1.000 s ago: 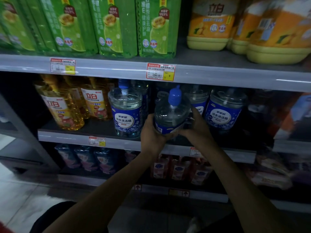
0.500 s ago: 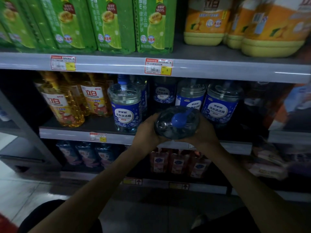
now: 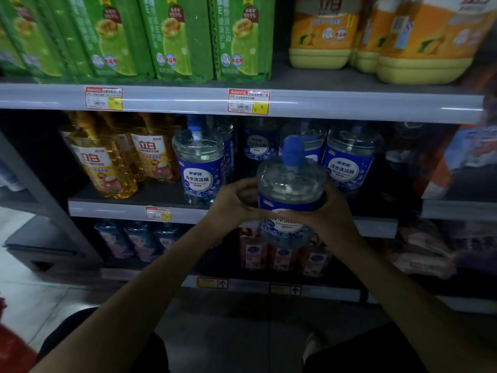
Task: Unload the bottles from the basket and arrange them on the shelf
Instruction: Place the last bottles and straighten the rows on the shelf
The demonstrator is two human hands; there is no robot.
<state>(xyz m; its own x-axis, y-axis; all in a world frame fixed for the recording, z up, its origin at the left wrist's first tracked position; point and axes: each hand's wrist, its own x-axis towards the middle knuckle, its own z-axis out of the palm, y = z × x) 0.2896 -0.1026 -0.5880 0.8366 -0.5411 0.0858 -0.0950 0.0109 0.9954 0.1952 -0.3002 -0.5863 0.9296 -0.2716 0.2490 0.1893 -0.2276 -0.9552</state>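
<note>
A clear bottle [image 3: 291,184] with a blue cap and a blue label is upright in both my hands, just in front of the middle shelf [image 3: 113,210]. My left hand [image 3: 231,201] grips its left side and my right hand [image 3: 326,219] wraps its label from the right. Behind it on the shelf stand matching bottles: one at the left [image 3: 200,168], one at the right [image 3: 349,160], others further back. The gap in the front row lies behind the held bottle. The basket is out of view.
Amber bottles [image 3: 105,168] fill the left of the middle shelf. Green packs [image 3: 177,39] and orange jugs [image 3: 322,33] stand on the top shelf. Smaller bottles [image 3: 139,239] line the lower shelf. A red shape [image 3: 10,348] shows at the bottom left corner.
The bottle was tipped with its cap toward me half a second ago; now it stands upright again and has shifted slightly right, still held in both hands.
</note>
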